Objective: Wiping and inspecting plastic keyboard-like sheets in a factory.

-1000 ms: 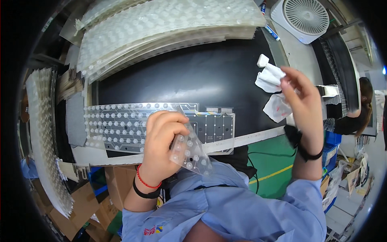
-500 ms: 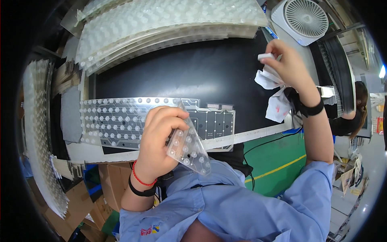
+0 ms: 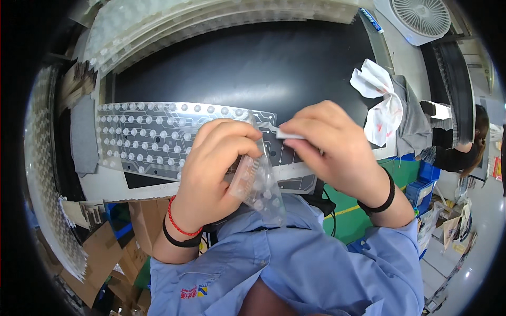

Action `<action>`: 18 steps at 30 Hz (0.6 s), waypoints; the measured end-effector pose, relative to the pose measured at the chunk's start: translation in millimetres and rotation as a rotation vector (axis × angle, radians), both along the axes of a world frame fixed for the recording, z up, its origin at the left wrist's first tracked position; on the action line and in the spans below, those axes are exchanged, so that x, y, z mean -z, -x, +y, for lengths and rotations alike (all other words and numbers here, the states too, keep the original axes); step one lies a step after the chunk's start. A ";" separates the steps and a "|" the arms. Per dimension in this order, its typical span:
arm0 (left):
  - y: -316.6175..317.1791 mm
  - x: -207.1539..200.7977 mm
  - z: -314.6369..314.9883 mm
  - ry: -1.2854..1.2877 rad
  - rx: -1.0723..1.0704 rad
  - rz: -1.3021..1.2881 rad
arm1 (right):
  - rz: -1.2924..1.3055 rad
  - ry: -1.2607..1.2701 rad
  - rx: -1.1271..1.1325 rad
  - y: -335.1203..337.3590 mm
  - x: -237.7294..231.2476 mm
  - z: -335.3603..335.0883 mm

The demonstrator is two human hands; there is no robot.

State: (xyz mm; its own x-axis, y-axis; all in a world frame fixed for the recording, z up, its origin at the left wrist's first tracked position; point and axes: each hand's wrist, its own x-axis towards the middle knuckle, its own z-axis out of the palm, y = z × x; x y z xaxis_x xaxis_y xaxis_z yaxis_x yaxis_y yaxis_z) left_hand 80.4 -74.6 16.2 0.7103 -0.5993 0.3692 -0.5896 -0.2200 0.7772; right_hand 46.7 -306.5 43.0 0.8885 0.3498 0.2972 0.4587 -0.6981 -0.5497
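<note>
A clear keyboard membrane (image 3: pixel 132 130) with rows of white rubber domes lies along the near edge of the black work mat. My left hand (image 3: pixel 205 168) is closed on its right part, pinching the top layer and bending it back, so the lifted flap (image 3: pixel 270 197) stands up towards my body. Beneath it shows the lower circuit layer (image 3: pixel 270 154) with printed traces. Just right of the flap, my right hand (image 3: pixel 337 145) pinches a small white folded piece (image 3: pixel 289 135), cloth or paper, low over the circuit layer; whether it touches is unclear.
Membrane stacks stand at the back (image 3: pixel 168 34) and far left (image 3: pixel 45 174). White crumpled wipes with red marks (image 3: pixel 383 108) lie on a grey cloth (image 3: pixel 412 118) at right. A blue-white tube (image 3: pixel 371 20) and white fan (image 3: pixel 420 18) sit back right. Another person (image 3: pixel 468 150) is far right.
My right hand has come from the wipes at the far right to the membrane, bringing the white piece. My left hand still holds the flap bent back. The view has shifted slightly.
</note>
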 end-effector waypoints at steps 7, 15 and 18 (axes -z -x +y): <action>3.5 5.4 0.5 -0.014 -0.011 0.023 | 0.040 0.124 -0.023 8.6 4.0 -9.6; 6.0 2.3 -1.5 -0.034 0.059 0.074 | 0.009 0.078 0.046 13.6 -3.3 -13.7; 7.8 3.0 0.4 -0.035 0.045 0.100 | 0.004 0.073 0.008 10.2 6.8 -6.0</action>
